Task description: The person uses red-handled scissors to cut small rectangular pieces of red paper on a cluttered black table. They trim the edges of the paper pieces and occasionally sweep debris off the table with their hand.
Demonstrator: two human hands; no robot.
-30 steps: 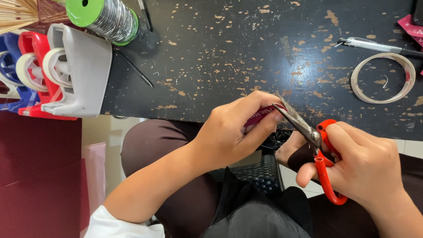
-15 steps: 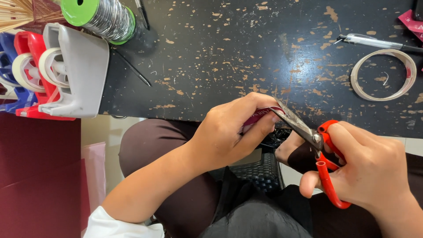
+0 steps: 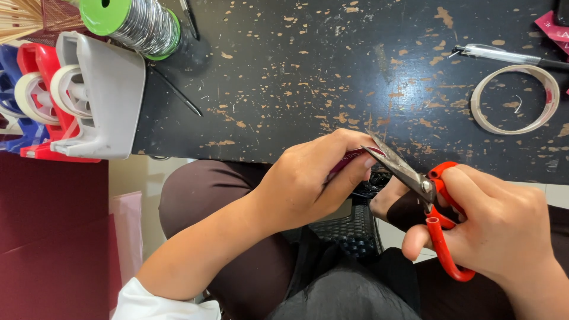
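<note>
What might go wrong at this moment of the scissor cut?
The red-handled scissors in the right hand have their blade tips right against the left hand fingertips pinching the small maroon strip, so a nick seems possible. The strip is mostly hidden, so the cut could land off.

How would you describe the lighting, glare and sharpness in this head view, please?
Head view: even, soft light with no harsh shadows; the wire spool shows bright glints and the scissors blades a mild sheen. The right hand and left hand look sharp, without motion blur; the table bows slightly toward the frame edges.
</note>
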